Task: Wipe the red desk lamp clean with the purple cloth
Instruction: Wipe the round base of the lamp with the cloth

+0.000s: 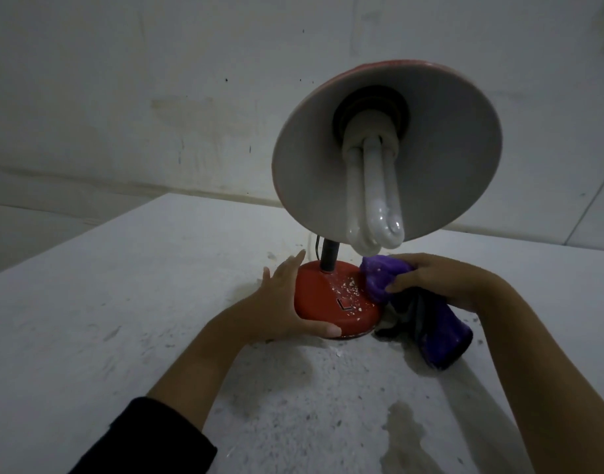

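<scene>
On the white bench [129,302], well in from its far edge and set toward the far side, the red desk lamp [335,302] stands upright on its round red base. A dark stem [329,256] rises from the back of the base, and above it the wide shade [430,159] tilts toward the camera, showing its pale inside and a white folded-tube bulb [376,200] that hangs down nearly to the cloth. Only a thin red rim of the shade's outer side shows. Pale crumbs and flecks [348,290] lie scattered over the top of the base, mostly on its right half.

The left hand [280,302] cups the left side of the base: its fingers are spread along the far-left curve and its thumb wraps under the near edge, so it is grasping the lamp. A dark sleeve [150,443] covers that forearm near the lower edge of the view.

The right hand [444,282] has its fingers curled round a bunched part of the purple cloth [379,278], which is pressed against the right side of the base. The rest of the cloth trails down behind the hand and rests on the bench just right of the lamp.

The bench surface near the lamp is dusted with fine pale grit, and a faint damp-looking patch [406,429] shows toward the near edge. Behind the far edge stands a plain pale wall [157,97].
</scene>
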